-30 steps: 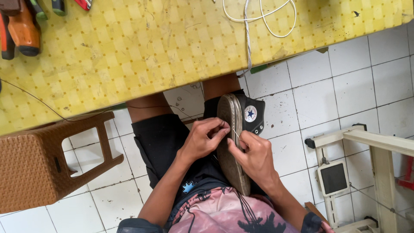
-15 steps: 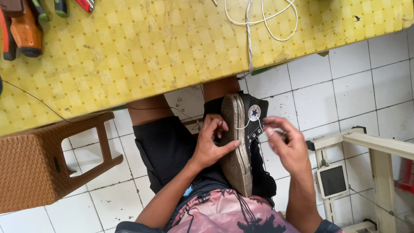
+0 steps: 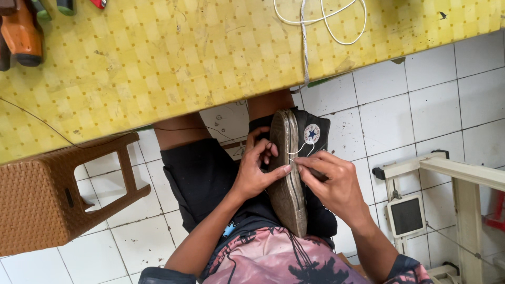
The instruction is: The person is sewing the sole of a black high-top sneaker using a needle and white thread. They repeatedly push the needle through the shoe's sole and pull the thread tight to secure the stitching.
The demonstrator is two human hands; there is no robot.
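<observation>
- Black high-top sneaker point(image 3: 307, 173) lies on its side across the lap, below the desk's near edge, worn sole point(image 3: 286, 179) turned up toward the camera, toe end away toward the desk. Round white ankle patch with a dark star faces right.
- Left hand point(image 3: 258, 171): fingers curled over the sole's left side near the toe end, thumb stretched across to the sole's right edge. Clamped on the sneaker, same grip as half a second ago.
- Right hand point(image 3: 334, 184): half a second ago it was drawn out to the right, clear of the shoe. Now back in against the sole's right edge, fingertips pinched together just beside the left thumb. A small tool may be in the pinch; too small to tell.
- White thread point(image 3: 302, 150) runs in a slack loop from the pinched fingers up toward the ankle patch. In the earlier frame the thread was stretched out rightward with the hand.
- The two hands are now close together, almost touching at the sole's edge; before, apart.
- Yellow checked desk point(image 3: 184, 63) across the top: white cord point(image 3: 321, 21) coiled near the far right, a grey strand hanging over the near edge; orange power tool point(image 3: 21, 37) at the far-left corner. Unchanged.
- Brown woven plastic stool point(image 3: 58, 194) on the white tiled floor point(image 3: 431, 100), left of the legs. White frame point(image 3: 452, 184) at right.
</observation>
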